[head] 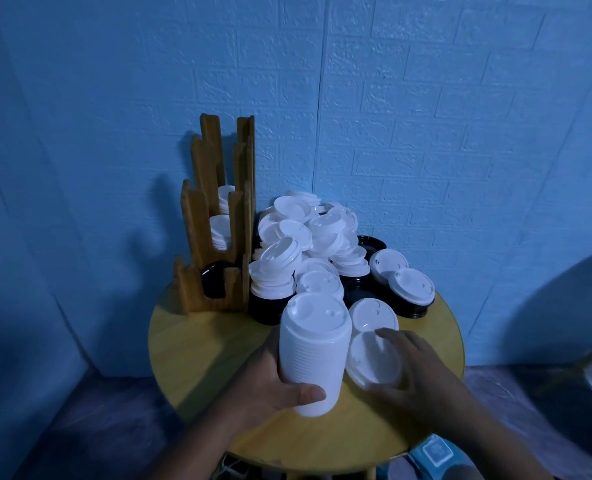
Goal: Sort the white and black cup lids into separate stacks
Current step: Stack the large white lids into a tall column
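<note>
Cup lids fill the wooden rack (197, 237) at far left, white ones (220, 230) in its two upper slots and black ones (213, 277) in the lowest, with a mixed pile (308, 237) heaped beside it on the round table (190, 341). Your left hand (277, 386) grips the tall white stack (313, 348), which stands nearly upright. Just to its right your right hand (415, 372) curls round a single white lid (372, 362) tipped on edge, so the next move is probably a short carry left and up onto the stack's top.
</note>
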{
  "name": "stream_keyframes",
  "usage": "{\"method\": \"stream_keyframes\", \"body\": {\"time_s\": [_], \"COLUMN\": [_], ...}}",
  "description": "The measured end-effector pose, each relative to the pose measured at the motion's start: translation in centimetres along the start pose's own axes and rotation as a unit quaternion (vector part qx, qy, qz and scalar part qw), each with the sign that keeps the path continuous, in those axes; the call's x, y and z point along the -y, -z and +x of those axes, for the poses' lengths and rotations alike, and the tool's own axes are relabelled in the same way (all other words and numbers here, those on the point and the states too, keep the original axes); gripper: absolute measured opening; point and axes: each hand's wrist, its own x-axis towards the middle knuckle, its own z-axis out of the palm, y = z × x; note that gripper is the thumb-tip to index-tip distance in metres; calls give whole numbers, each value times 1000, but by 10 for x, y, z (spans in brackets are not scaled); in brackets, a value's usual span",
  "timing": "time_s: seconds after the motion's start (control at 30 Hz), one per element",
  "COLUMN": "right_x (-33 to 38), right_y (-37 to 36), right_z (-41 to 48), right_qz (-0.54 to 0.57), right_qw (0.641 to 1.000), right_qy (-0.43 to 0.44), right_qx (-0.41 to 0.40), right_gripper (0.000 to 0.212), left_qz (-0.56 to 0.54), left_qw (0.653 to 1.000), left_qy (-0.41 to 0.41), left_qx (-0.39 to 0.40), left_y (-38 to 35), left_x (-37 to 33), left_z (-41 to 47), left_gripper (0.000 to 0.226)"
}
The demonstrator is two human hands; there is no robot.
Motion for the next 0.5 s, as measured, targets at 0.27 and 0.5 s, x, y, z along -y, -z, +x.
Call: {"method": "stream_keyframes", "body": {"time_s": [0.27,0.5], "right_x": [28,86], "right_y": [38,43], "right_z": [4,31], "right_qz": [213,66], "right_qw": [967,992], "right_qy": [26,109], "right_qx": [-139,-4], "right_gripper": [85,89], "left_qz": [12,0], "left_qw": [1000,999], "left_qy": [2,-18], "left_qx": [-12,-31], "left_y": [0,-3], "left_x": [4,1], "left_z": [2,2], "left_gripper": [89,104]}}
